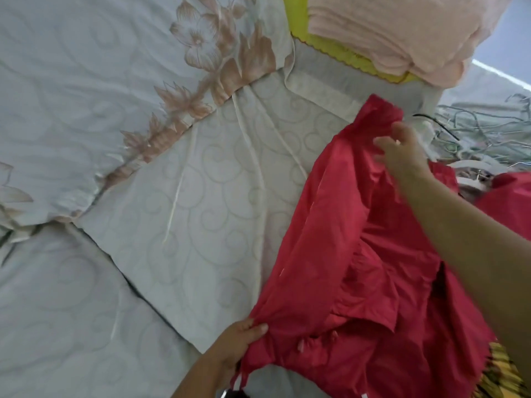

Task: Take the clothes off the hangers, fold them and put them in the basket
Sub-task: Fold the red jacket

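As a thin red garment [344, 239] hung spread above the right side of the bed [201, 196], a person held it at two points with both hands. Its cloth looked light and faintly shiny, creased into loose folds, with a flap folded over near its lower middle. The left hand [238, 340] reached in from the bottom edge, thumb on top and fingers curled beneath, pinching the garment's lower left corner into a tight gather. The right hand [402, 153] came in on a long bare forearm from the right, its fingers bent round the garment's upper edge. More red cloth showed beyond that forearm; whether it belonged to the same garment could not be told.

Under the garment lay a pale quilted bed cover stitched in swirls. A smooth grey quilt [86, 81] printed with tan flowers lay across the bed's upper left. At the top of the frame a soft pink folded cloth [402, 30] rested on a yellow-green piece [330, 44] with a scalloped edge. A tangle of thin wire hangers [488, 124] lay at the right edge, just behind the right hand. A yellow patterned cloth [500, 366] showed at the bottom right corner.
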